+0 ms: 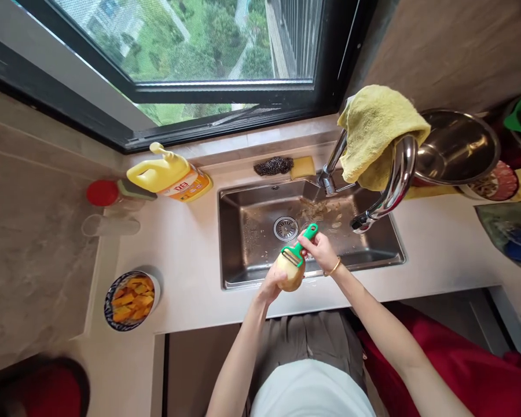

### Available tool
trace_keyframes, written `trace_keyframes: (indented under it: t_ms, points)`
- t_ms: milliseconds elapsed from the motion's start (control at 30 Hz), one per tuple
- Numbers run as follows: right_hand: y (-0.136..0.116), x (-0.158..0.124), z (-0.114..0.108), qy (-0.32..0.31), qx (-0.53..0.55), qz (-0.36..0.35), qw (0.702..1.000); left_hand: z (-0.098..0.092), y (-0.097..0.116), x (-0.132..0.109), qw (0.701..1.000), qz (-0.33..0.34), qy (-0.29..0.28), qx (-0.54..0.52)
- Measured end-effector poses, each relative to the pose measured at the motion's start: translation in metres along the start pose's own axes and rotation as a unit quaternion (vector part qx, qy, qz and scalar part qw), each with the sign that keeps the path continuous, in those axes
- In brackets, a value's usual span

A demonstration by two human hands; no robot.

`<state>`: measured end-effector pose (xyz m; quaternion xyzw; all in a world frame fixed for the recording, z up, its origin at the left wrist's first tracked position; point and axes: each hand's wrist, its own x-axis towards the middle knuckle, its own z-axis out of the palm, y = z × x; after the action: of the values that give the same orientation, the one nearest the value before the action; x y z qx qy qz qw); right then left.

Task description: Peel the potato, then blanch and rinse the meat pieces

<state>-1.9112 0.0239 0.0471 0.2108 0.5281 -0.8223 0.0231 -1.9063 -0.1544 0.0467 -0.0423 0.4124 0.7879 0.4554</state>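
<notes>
My left hand (271,284) grips a pale, partly peeled potato (290,274) from below, over the front edge of the steel sink (243,208). My right hand (319,249), a gold bangle on its wrist, is closed round the handle of a green peeler (301,245). The peeler's blade rests on the top of the potato. Peelings lie scattered on the sink floor near the drain (285,227) and under the tap.
A chrome tap (393,185) with a yellow cloth (377,133) draped over it arches above the sink. A yellow detergent bottle (169,175), a red-lidded jar (106,194) and a bowl of orange chunks (131,299) stand left. Steel bowl (454,147) at right; scourer and sponge behind.
</notes>
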Motion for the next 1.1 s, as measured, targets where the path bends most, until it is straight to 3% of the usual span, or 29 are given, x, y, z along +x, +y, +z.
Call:
trace_keyframes:
  t_ms: [67,167,233,300,400,533,600,700,800,867,967,1100]
  points:
    - [0.007,0.007,-0.018,0.057,-0.034,0.005,0.998,0.0,-0.002,-0.003,1.0,0.003,0.015,0.001]
    - [0.017,0.014,-0.048,0.19,-0.082,-0.008,0.978,-0.005,-0.005,-0.005,0.998,0.007,0.049,-0.038]
    - [0.018,0.008,-0.053,0.213,-0.072,-0.036,0.974,-0.007,-0.007,-0.002,0.995,0.008,0.075,-0.069]
    - [0.013,-0.007,-0.039,0.19,-0.039,-0.065,0.979,-0.006,-0.008,0.005,0.989,0.011,0.109,-0.102]
    - [0.005,-0.036,-0.002,0.167,0.0,-0.073,0.983,0.004,-0.01,0.017,0.979,0.035,0.151,-0.134]
    - [0.01,-0.058,0.027,0.142,0.027,-0.054,0.988,0.017,-0.014,0.023,0.983,0.052,0.131,-0.119]
    - [0.016,-0.054,0.021,0.082,0.026,-0.044,0.995,0.018,-0.015,0.019,0.985,0.037,0.119,-0.12]
    - [0.023,-0.026,-0.012,0.016,-0.01,-0.046,0.999,0.014,-0.018,0.005,0.983,0.004,0.12,-0.138]
    - [0.025,0.012,-0.052,0.092,-0.056,-0.05,0.993,0.009,-0.019,-0.009,0.982,-0.02,0.114,-0.146]
    - [0.023,0.027,-0.067,0.139,-0.067,-0.055,0.986,0.007,-0.018,-0.012,0.983,-0.019,0.106,-0.146]
    - [0.014,0.023,-0.059,0.103,-0.038,-0.067,0.992,0.005,-0.014,-0.007,0.984,-0.019,0.102,-0.146]
    - [0.005,-0.002,-0.021,-0.052,0.04,-0.028,0.997,0.002,-0.008,0.004,0.984,-0.037,0.088,-0.147]
